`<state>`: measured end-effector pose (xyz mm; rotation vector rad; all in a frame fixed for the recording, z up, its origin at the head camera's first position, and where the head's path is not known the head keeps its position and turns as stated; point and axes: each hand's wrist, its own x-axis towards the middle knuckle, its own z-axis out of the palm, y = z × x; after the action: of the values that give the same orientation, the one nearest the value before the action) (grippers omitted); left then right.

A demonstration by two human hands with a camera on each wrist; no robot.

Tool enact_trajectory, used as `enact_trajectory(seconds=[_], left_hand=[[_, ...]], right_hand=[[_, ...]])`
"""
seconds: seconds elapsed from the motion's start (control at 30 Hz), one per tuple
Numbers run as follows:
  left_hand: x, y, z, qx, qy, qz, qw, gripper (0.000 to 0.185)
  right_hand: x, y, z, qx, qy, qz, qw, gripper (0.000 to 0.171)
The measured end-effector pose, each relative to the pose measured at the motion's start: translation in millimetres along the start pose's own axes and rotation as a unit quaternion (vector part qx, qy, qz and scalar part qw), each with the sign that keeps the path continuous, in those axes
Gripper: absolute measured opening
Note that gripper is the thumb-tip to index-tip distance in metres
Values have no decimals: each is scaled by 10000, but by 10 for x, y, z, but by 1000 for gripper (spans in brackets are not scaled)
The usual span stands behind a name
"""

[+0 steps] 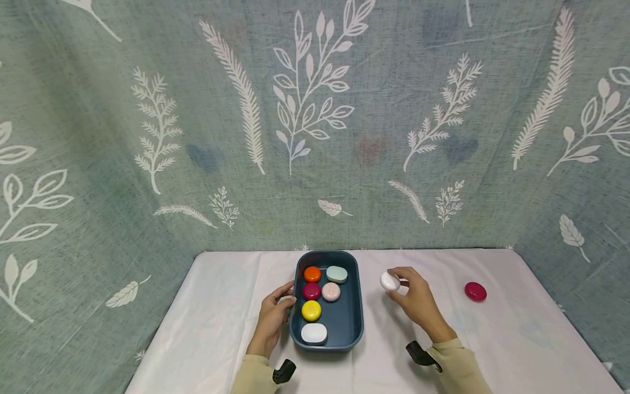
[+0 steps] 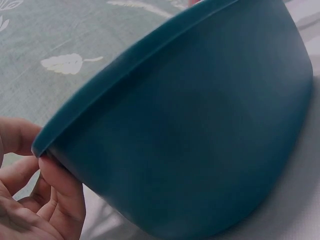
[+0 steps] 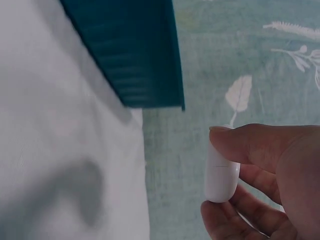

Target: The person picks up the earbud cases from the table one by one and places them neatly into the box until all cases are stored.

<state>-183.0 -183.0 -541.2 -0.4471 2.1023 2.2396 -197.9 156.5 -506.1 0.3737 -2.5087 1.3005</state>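
Observation:
My right hand (image 1: 415, 298) pinches a white rounded disc (image 1: 390, 281) between thumb and fingertips, above the table to the right of a dark blue tray (image 1: 358, 317). In the right wrist view the disc (image 3: 220, 175) stands on edge and a fine line crosses its side. My left hand (image 1: 273, 314) grips the tray's left rim, thumb over the edge and fingers below it, as the left wrist view shows. Inside the tray lie an orange disc (image 1: 312, 274), a mint oval (image 1: 337, 274), a crimson disc (image 1: 311, 291), a pale pink disc (image 1: 331, 291), a yellow disc (image 1: 311, 311) and a white oval (image 1: 314, 333).
Another crimson disc (image 1: 475, 291) lies on the white tablecloth (image 1: 521, 339), right of my right hand. Green leaf-patterned cloth (image 1: 315, 219) hangs behind the table and along both sides. A dark wrist device (image 1: 423, 354) sits at each sleeve.

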Motion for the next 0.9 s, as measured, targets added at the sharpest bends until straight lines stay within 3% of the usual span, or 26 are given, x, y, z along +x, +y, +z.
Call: enact_trajectory(seconds=[0.4, 0.9], left_hand=[[-16, 15, 10, -13, -8, 72, 10000, 47], [-27, 15, -3, -50, -70, 94, 9999, 50]], right_hand=[[119, -195, 220, 277, -101, -167, 9994, 46], [207, -427, 415, 437, -479, 78, 9979, 43]])
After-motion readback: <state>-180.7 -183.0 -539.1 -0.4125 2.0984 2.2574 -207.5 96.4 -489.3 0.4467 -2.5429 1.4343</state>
